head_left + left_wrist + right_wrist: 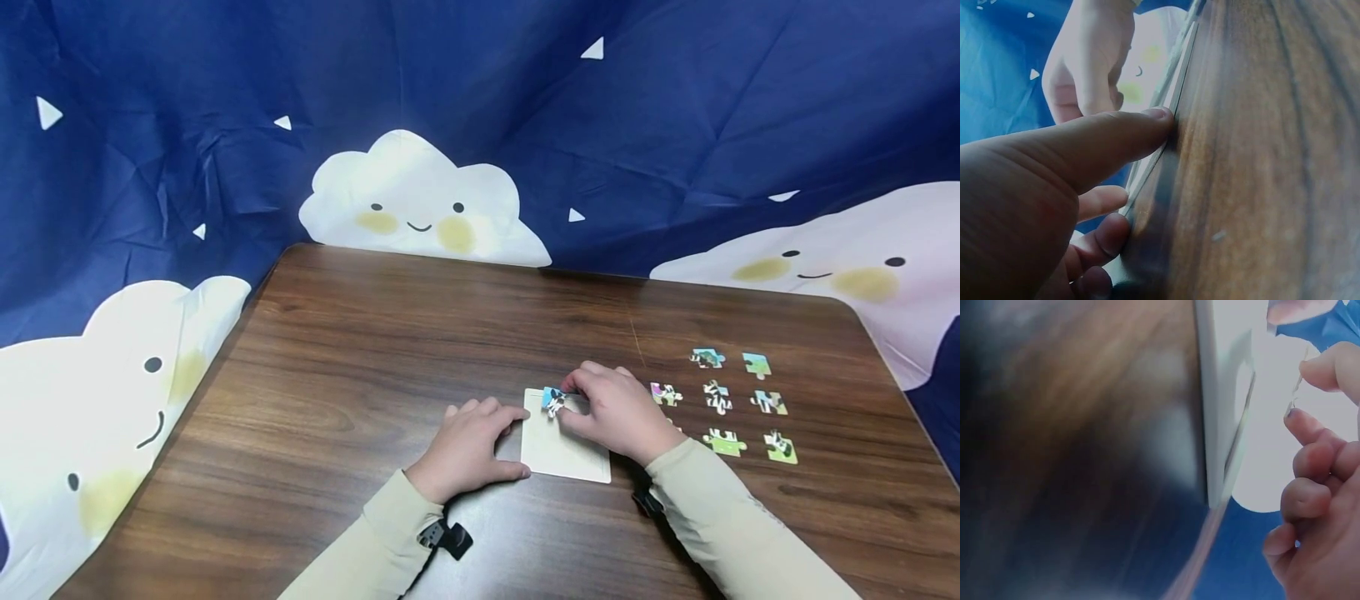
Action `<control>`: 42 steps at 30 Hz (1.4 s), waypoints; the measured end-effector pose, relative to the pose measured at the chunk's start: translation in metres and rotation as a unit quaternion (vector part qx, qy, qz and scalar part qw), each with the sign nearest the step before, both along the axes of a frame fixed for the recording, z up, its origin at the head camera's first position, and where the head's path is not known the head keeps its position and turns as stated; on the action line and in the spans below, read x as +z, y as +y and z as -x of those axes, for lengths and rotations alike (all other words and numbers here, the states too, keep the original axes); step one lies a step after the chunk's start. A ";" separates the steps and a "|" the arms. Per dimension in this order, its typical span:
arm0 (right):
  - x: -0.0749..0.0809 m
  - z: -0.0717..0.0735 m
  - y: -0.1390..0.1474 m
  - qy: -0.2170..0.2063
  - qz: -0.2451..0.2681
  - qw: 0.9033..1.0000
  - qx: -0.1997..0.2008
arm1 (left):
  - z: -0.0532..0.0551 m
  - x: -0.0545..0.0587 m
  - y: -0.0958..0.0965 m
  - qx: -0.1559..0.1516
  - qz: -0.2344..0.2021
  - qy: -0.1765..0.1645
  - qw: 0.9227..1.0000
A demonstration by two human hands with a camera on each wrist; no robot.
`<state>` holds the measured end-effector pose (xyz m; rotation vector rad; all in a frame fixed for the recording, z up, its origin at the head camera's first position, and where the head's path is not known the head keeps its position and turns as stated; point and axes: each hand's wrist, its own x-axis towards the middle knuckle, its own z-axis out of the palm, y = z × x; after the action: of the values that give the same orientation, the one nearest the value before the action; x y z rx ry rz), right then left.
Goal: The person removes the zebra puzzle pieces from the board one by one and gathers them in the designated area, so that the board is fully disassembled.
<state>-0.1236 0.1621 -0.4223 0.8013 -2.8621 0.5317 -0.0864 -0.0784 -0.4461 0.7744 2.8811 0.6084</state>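
A pale, square puzzle board (pixel 564 450) lies on the table. Along its left edge, my left hand (pixel 468 446) rests with thumb and forefinger spread apart, their tips at the border. The left wrist view shows that thumb (pixel 1129 134) stretched out against the board's thin side. Over the top left part of the board, my right hand (pixel 618 410) pinches a jigsaw piece (pixel 553 402) printed in blue, black and white. Seen edge-on in the right wrist view, the piece (pixel 1295 390) sits between thumb and forefinger, with the other fingers curled.
Several loose jigsaw pieces (pixel 723 442) lie spread in rough rows to the right of the board, some partly behind my right hand. The brown wooden table (pixel 375 350) reaches back to a blue curtain (pixel 465 75) with printed clouds.
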 end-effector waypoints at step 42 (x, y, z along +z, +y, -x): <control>-0.011 0.007 -0.014 -0.085 0.063 0.994 -0.023 | 0.002 0.001 -0.002 -0.005 -0.016 -0.009 1.000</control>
<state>-0.1303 0.1480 -0.4334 0.7001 -2.9541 0.8030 -0.0881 -0.0804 -0.4455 0.7837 2.8563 0.6592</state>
